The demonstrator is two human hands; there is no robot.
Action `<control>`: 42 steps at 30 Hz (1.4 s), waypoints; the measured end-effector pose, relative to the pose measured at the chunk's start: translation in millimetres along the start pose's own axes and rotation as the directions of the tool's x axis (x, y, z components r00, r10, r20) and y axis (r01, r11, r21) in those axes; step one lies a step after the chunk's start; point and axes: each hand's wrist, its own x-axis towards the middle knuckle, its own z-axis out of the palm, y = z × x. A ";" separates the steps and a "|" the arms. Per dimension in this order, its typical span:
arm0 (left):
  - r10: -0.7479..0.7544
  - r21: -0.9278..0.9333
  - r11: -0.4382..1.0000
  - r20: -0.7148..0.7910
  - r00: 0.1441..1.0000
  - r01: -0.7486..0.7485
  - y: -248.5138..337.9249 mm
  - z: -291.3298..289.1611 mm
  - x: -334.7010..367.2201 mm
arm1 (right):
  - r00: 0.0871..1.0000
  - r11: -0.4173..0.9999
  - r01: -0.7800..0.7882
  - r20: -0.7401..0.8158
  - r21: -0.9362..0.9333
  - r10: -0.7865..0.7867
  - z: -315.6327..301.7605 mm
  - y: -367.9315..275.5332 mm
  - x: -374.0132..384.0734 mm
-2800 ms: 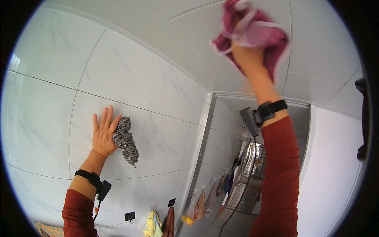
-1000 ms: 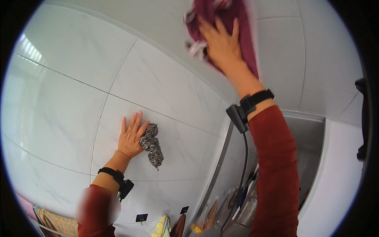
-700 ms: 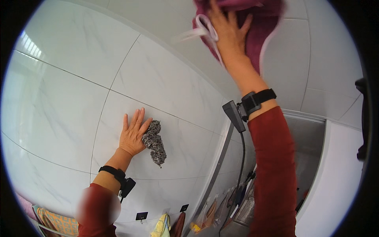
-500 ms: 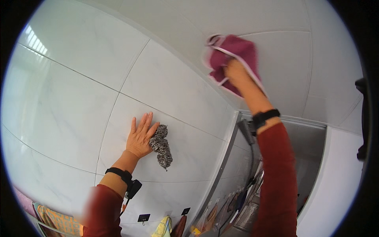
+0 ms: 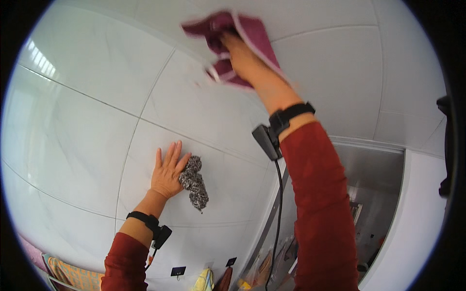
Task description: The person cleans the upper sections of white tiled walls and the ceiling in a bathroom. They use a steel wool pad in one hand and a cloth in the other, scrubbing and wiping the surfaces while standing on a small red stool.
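Note:
My left hand [image 5: 166, 177] lies flat on the pale tiled wall [image 5: 82, 131] with its fingers spread. Against its thumb side is a lumpy grey steel-wool scourer [image 5: 195, 184]; whether the thumb pins it to the wall, I cannot tell. Higher up and to the right, my right hand [image 5: 239, 53] is closed on a purple cleaning cloth [image 5: 259, 36] with pale edging. The cloth is spread and blurred by motion near the top, where the tiled wall meets another tiled surface. My fingertips are partly hidden in its folds.
Black wall hooks [image 5: 178, 271] sit low on the tiles, near a hanging yellow cloth [image 5: 204, 280]. Patterned towels [image 5: 75, 274] hang on a rail at lower left. A framed opening [image 5: 376, 194] is at the right. A black cable [image 5: 280, 194] trails from the right wrist strap [image 5: 291, 116].
My right hand has swept the purple cloth up and to the left. My left hand and the scourer keep their place on the tiles; the view has shifted slightly.

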 end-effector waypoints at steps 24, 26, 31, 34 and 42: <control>0.005 -0.018 1.000 0.058 0.998 -0.004 0.3 -4.7 0.3 | 0.847 0.758 -0.171 -0.487 -0.630 -0.213 -221.5 6.1 28.5; 0.028 -0.048 0.998 0.034 0.999 -0.027 0.7 -2.9 -0.5 | 0.993 0.377 -0.095 -0.114 -0.921 -0.028 -209.0 -0.1 20.1; 0.041 -0.022 0.999 -0.032 0.999 -0.042 -0.7 0.9 0.0 | 0.972 0.841 -0.202 0.003 -0.502 0.235 -186.1 -1.7 -10.4; 0.023 -0.050 0.998 -0.003 1.000 -0.023 -0.7 2.8 -0.4 | 0.933 0.798 -0.144 -0.348 -0.586 -0.087 -199.5 7.5 23.3; 0.035 0.004 0.999 -0.049 0.998 -0.035 0.4 3.8 2.2 | 0.992 0.772 0.091 -0.007 -0.629 -0.123 -80.0 -21.9 44.9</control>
